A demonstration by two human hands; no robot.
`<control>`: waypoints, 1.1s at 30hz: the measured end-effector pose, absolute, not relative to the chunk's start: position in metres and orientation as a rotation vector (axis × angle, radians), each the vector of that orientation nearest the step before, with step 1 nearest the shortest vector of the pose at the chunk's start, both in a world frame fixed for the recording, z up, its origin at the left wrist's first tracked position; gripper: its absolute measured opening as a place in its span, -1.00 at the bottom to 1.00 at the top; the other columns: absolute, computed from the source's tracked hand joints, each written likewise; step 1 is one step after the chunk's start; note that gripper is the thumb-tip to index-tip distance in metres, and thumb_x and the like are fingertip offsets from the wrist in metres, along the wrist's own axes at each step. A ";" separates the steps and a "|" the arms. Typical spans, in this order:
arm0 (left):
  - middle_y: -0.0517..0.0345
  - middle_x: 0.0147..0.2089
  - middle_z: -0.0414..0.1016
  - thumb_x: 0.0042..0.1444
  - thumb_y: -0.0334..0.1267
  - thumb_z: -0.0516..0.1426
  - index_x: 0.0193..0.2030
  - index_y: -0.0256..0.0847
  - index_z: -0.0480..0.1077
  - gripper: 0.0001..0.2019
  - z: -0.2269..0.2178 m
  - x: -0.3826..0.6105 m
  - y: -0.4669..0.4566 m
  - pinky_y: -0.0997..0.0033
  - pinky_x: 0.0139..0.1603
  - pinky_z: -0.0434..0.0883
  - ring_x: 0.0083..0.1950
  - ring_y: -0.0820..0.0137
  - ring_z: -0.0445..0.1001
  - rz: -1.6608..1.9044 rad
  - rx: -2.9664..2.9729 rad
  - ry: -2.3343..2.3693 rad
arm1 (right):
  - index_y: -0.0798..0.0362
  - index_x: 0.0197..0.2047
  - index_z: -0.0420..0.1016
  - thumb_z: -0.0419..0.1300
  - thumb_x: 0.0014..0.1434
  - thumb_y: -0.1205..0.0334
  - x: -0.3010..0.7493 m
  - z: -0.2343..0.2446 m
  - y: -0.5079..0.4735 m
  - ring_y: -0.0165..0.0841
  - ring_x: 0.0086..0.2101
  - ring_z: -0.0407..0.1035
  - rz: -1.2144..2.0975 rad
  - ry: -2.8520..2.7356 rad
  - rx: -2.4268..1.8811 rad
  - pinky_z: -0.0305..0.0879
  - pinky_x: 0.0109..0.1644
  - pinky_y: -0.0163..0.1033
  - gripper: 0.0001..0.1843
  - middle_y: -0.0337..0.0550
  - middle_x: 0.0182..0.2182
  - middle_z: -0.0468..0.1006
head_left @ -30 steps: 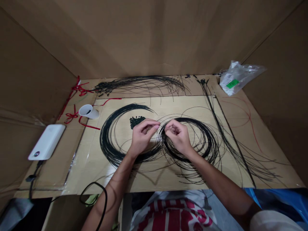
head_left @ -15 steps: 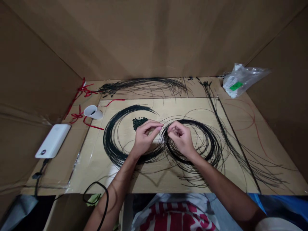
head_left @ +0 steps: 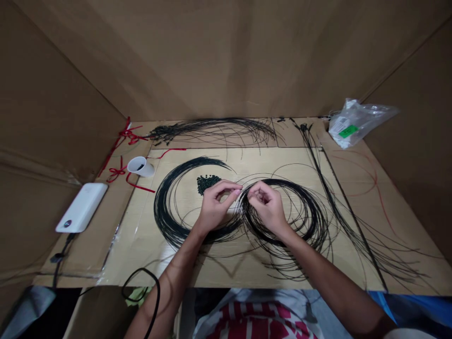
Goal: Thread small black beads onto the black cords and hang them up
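Note:
My left hand [head_left: 218, 202] is pinched, thumb against forefinger, just right of a small heap of dark beads [head_left: 207, 182]. Close beside it, my right hand [head_left: 265, 201] has its fingers curled together over the left edge of a coil of thin black wire [head_left: 310, 212]. Whatever sits between the fingertips of either hand is too fine to make out, though thin strands pass near them. Behind and left of my left hand, a curved bundle of dark wires [head_left: 164, 202] arcs around the beads.
Another wire bundle [head_left: 219, 126] lies along the back, and a third bundle [head_left: 326, 188] runs down the right. At left are a white cup [head_left: 146, 169], red ribbon [head_left: 116, 173] and a white power bank [head_left: 83, 207] with a cable. A clear plastic bag [head_left: 360, 120] stands back right.
The whole view has shifted slightly, so everything appears a little lower and to the right. Both hands keep nearly the same pinched pose and place over the wires.

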State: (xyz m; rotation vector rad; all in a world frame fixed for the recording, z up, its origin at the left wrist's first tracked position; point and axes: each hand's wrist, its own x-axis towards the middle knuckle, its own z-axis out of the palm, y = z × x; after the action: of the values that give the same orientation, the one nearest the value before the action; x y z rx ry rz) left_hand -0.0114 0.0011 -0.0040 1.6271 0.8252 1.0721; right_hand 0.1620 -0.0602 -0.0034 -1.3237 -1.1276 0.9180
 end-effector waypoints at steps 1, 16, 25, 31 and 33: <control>0.01 -0.11 0.71 0.31 -0.21 0.34 -0.10 -0.16 0.68 -0.88 -0.004 -0.012 0.001 0.30 0.01 0.54 -0.07 0.29 0.64 1.072 1.618 0.831 | 0.01 -0.41 0.44 0.25 0.17 0.30 0.162 -0.004 -0.060 -0.42 -0.51 0.07 0.920 -1.128 -1.326 0.00 -0.41 -0.26 -0.88 -0.35 -0.54 0.30; -0.02 -0.11 0.71 0.27 -0.13 0.36 -0.12 -0.18 0.69 -0.82 -0.001 -0.012 0.002 0.30 0.03 0.58 -0.06 0.26 0.66 1.043 1.535 0.881 | 0.00 -0.44 0.41 0.25 0.11 0.28 0.159 0.004 -0.057 -0.42 -0.51 0.07 0.958 -1.091 -1.328 -0.01 -0.41 -0.26 -0.89 -0.37 -0.56 0.26; -0.02 -0.12 0.70 0.27 -0.15 0.36 -0.13 -0.20 0.68 -0.83 -0.002 -0.012 0.003 0.32 0.01 0.58 -0.07 0.28 0.66 1.057 1.517 0.883 | 0.01 -0.43 0.42 0.25 0.09 0.30 0.158 0.001 -0.057 -0.42 -0.50 0.09 0.970 -1.078 -1.323 0.00 -0.40 -0.27 -0.91 -0.37 -0.55 0.28; 0.00 -0.11 0.70 0.26 -0.18 0.36 -0.13 -0.17 0.69 -0.86 0.000 -0.012 0.002 0.32 0.05 0.57 -0.04 0.29 0.65 1.059 1.530 0.874 | 0.00 -0.43 0.41 0.25 0.10 0.29 0.158 0.003 -0.056 -0.42 -0.51 0.08 0.969 -1.080 -1.318 0.01 -0.41 -0.27 -0.90 -0.38 -0.56 0.26; 0.00 -0.11 0.70 0.26 -0.17 0.36 -0.13 -0.17 0.69 -0.86 0.000 -0.013 0.003 0.31 0.04 0.58 -0.05 0.28 0.65 1.069 1.530 0.880 | 0.00 -0.43 0.41 0.25 0.10 0.29 0.159 0.003 -0.056 -0.41 -0.51 0.08 0.964 -1.080 -1.322 0.01 -0.41 -0.27 -0.90 -0.37 -0.56 0.27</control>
State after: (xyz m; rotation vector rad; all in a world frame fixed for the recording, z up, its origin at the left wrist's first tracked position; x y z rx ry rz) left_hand -0.0130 0.0028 -0.0002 1.5300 0.8804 1.0691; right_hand 0.1588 -0.0560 0.0034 -1.3221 -1.0799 0.9643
